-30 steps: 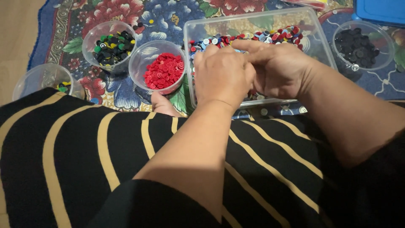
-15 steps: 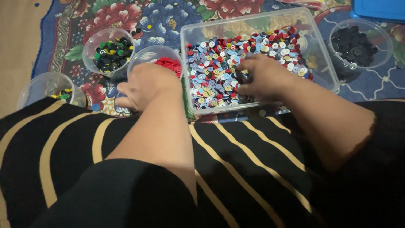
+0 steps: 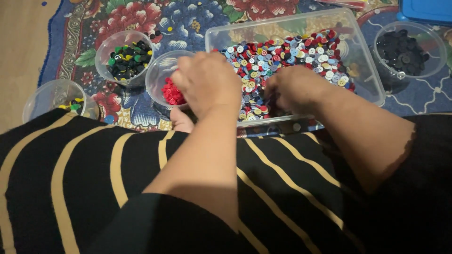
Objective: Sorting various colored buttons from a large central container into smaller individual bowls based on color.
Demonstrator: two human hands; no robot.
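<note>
Two bare hands work at a clear rectangular plastic tub [image 3: 362,70] filled with mixed coloured buttons [image 3: 278,61], on a flowered blue and red rug [image 3: 155,19].

The left hand [image 3: 207,82] hovers over the tub's left end, partly above the small clear round cup of red buttons [image 3: 170,90] just left of the tub; its fingers curl downward and their tips are hidden, so a pinch cannot be told. The right hand [image 3: 294,89] rests in the tub's near side among the mixed buttons, fingers bent under and out of sight. Farther left of the tub stand a clear round cup of green, black and yellow buttons [image 3: 126,59] and a nearly empty clear cup [image 3: 54,96]. Right of the tub sits a clear round cup of black buttons [image 3: 407,47]. A black garment with gold stripes [image 3: 94,174] lies nearest the camera.
</note>
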